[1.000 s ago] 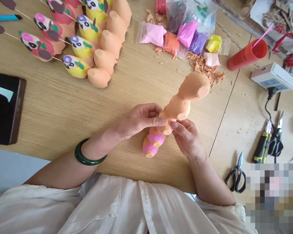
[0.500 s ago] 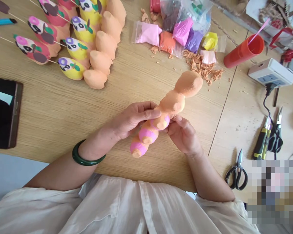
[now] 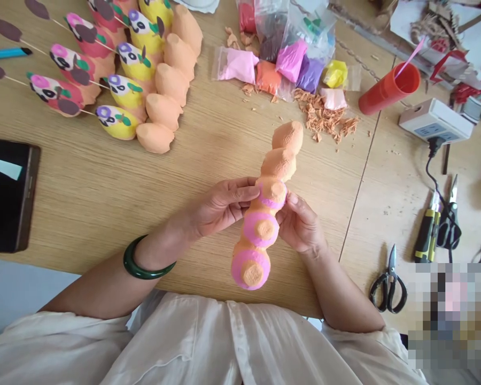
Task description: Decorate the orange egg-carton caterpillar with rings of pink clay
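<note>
Between my two hands is a bumpy orange strip of joined egg-like forms [image 3: 278, 163], raised off the table and tilted with its lower end toward me. Pink material covers the areas around the round knobs on its three nearer bumps. My left hand [image 3: 224, 206] pinches its left edge at the middle bump, thumb on top. On the opposite edge, my right hand [image 3: 302, 222] grips with thumb and fingers; some fingertips are hidden behind the strip. A dark green bangle [image 3: 148, 259] circles my left wrist.
Painted bird-like figures [image 3: 122, 123] and plain orange forms [image 3: 155, 137] stand at upper left, above a phone [image 3: 10, 195]. Bags of coloured clay [image 3: 237, 65] and orange scraps [image 3: 328, 115] lie at the back. Rightward are a red cup [image 3: 388, 91], power strip [image 3: 436, 122], and scissors [image 3: 388, 283].
The orange strip has turned more upright in view, its far end swinging left and its near end moving closer to me. More of the pink bumps now faces me. Both hands keep their grip.
</note>
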A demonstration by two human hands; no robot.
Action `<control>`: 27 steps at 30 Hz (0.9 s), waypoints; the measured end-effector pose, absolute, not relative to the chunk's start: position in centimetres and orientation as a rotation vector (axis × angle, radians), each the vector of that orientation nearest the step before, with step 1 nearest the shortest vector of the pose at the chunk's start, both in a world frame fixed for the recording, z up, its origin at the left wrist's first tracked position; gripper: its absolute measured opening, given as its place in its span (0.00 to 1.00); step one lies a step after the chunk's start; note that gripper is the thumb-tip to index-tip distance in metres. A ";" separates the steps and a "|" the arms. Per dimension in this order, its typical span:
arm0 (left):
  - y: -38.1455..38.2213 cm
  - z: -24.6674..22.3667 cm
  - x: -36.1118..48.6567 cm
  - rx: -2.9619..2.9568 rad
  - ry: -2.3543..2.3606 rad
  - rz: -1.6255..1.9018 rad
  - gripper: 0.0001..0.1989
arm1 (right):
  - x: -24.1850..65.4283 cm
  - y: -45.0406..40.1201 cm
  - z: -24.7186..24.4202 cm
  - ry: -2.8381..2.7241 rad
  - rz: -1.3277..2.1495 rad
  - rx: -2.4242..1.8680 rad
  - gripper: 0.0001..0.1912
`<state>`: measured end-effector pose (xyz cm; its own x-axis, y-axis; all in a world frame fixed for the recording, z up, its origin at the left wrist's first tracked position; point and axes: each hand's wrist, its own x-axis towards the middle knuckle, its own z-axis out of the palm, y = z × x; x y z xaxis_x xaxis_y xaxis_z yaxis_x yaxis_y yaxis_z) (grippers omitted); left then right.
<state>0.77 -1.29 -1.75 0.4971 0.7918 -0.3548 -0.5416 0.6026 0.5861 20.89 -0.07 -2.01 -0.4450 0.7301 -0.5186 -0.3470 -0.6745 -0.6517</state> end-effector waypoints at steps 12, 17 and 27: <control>-1.6 -1.7 0.9 0.493 0.619 0.878 0.15 | 20.8 0.0 -2.3 -0.639 2.154 -1.065 0.22; -1.6 -1.5 0.8 0.508 0.647 0.908 0.21 | 20.4 -0.1 -2.4 -0.634 2.109 -1.043 0.24; -1.1 -2.0 0.7 0.495 0.724 0.952 0.23 | 20.5 0.3 -2.8 -0.704 2.120 -0.972 0.22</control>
<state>0.66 -1.10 -1.99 0.3791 0.8631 -0.3337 -0.5518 0.5003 0.6672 20.47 0.33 -2.83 -0.4812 0.7670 -0.4244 -0.3610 -0.6146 -0.7014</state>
